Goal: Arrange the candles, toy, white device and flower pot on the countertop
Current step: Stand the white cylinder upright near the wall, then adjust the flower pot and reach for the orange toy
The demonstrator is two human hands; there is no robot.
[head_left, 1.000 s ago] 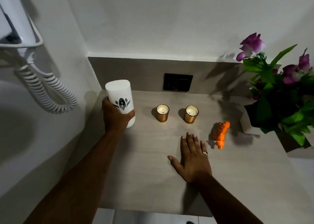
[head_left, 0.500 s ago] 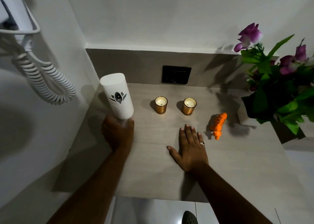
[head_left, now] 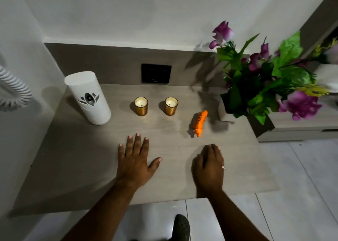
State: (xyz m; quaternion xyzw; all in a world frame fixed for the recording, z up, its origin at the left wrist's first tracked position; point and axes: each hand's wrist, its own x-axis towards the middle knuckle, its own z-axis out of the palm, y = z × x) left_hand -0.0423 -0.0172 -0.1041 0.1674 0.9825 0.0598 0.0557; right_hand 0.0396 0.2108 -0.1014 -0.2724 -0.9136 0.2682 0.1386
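five things stand on the counter (head_left: pixel 82 167), a pale wood-grain slab with a matte face: one white device (head_left: pixel 87 98), two candles, one toy (head_left: pixel 199 122) and one flower pot (head_left: pixel 225 112). the white device is a smooth rounded column with a grey flower-like mark on its front, upright near the back left corner. the left candle (head_left: pixel 141 106) and right candle (head_left: pixel 171 105) are short round cups with a shiny gold metallic skin and pale wax inside; they sit side by side but apart, toward the back edge and about midway along it. the toy is a small orange figure with dark stripes, lying on the counter right of the candles and just beside the flower pot. the flower pot is a plain whitish block near the back right corner, mostly hidden by broad green leaves and purple blooms (head_left: pixel 300 104) that look like fabric, though blur makes that hard to judge.

both hands lie on the counter near its front edge, holding nothing. the left hand (head_left: pixel 134 163) rests palm down, its fingers (head_left: pixel 137 144) straight and slightly spread, thumb out to the side. the right hand (head_left: pixel 208 165) is arched, its fingers (head_left: pixel 214 148) curled downward and close together, with one ring (head_left: pixel 223 167) on it.

a black wall plate (head_left: pixel 156 73) sits on the grey backsplash behind the candles, and a white coiled cord (head_left: pixel 12 92) hangs at the left wall. one dark shoe (head_left: pixel 181 228) shows on the tiled floor below the front edge.
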